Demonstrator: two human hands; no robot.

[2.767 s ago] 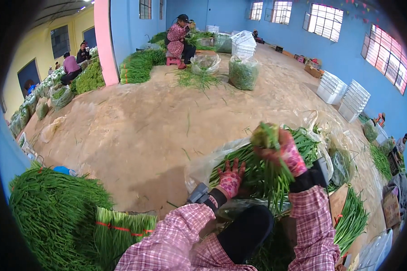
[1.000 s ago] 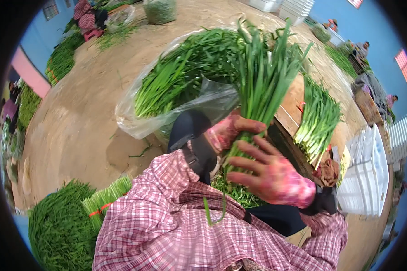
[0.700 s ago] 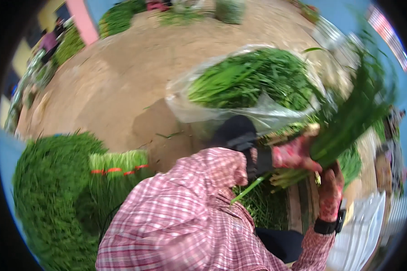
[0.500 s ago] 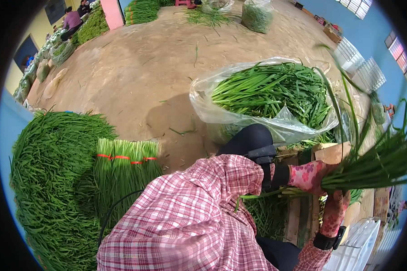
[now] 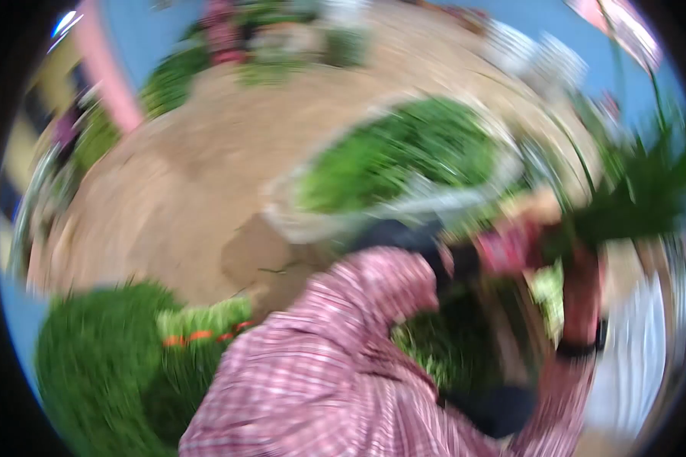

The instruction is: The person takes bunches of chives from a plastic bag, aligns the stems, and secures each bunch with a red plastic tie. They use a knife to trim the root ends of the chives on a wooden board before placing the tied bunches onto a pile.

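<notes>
A leafy bunch of garlic chives [image 5: 636, 194] is held up at the right, its long flat leaves fanning up and outward. My left hand [image 5: 508, 244], in a pink flowered glove, is closed around the stem end. My right hand [image 5: 583, 282], with a dark band at the wrist, grips the same bunch from below. Motion blur hides the single fingers. Beyond my left knee, a clear plastic bag [image 5: 282, 209] stands open, heaped with loose chives [image 5: 411, 152].
To my left lie chive bundles [image 5: 206, 326] with orange-red ties, against a big green pile [image 5: 91, 365]. White plastic sheeting [image 5: 625, 358] hangs near my right forearm. At the far left a blurred person [image 5: 66, 128] is beside more greens. A pink post [image 5: 110, 68] rises there.
The whole view has swung and smeared, so the bag sits further left and the bundles lower. Both hands and the chives appear higher in the picture, with the grip kept.
</notes>
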